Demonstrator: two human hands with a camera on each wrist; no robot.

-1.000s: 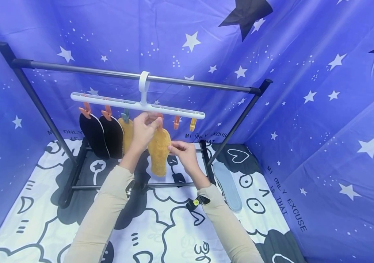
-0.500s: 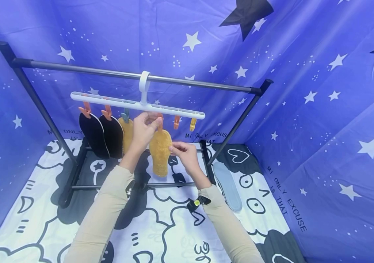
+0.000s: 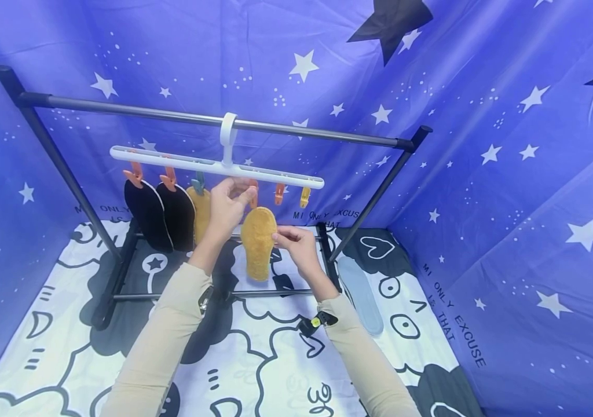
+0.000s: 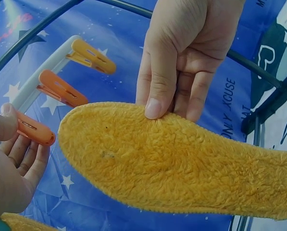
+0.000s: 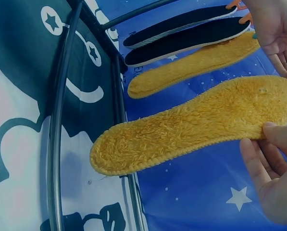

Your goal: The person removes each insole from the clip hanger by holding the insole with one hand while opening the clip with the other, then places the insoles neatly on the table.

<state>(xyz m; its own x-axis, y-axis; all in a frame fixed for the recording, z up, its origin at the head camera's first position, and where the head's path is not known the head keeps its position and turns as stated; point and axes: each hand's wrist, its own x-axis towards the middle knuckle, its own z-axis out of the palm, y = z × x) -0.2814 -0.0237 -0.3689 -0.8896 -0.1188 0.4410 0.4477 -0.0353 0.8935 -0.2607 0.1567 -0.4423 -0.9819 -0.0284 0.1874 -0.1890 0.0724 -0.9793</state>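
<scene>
My left hand pinches an orange clip that hangs from the white hanger. A fuzzy yellow insole is pinched at its side edge between the thumb and fingers of my right hand. Its rounded top end is just below and to the right of the clip, with a small gap showing in the left wrist view. Left of my hands, two black insoles and a second yellow insole hang from clips. An orange clip and a yellow clip farther right hold nothing.
The hanger hooks over the top bar of a dark metal rack. A grey-blue insole lies on the patterned cloth to the right of the rack. Blue star-printed curtains stand behind and at both sides.
The yellow insole has moved slightly down and right with my right hand, away from the orange clip. My left hand stays at the clip, and the hanger has shifted slightly left.
</scene>
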